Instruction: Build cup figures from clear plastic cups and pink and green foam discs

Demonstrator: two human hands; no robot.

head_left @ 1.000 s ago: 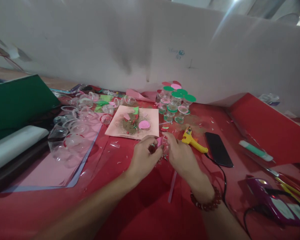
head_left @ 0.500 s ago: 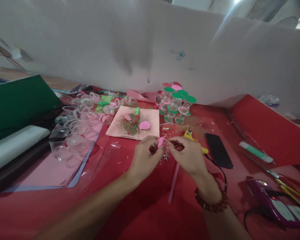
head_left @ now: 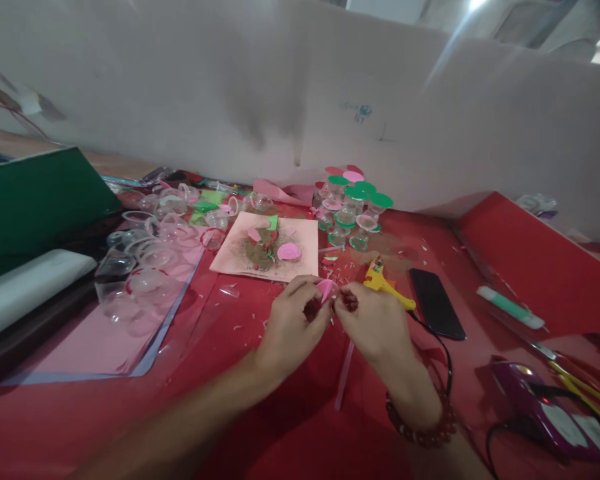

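Left hand (head_left: 294, 323) pinches pink piece (head_left: 325, 288) above red surface (head_left: 295, 420). Piece sits between hands, nearer left; long axis unclear. Right hand (head_left: 375, 319) curled, just beside piece's right edge; whether grasping anything, cannot tell.

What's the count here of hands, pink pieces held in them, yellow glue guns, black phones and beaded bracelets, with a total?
Left hand and right hand: 2
Held pink piece: 1
Yellow glue gun: 1
Black phone: 1
Beaded bracelet: 1
Total: 6
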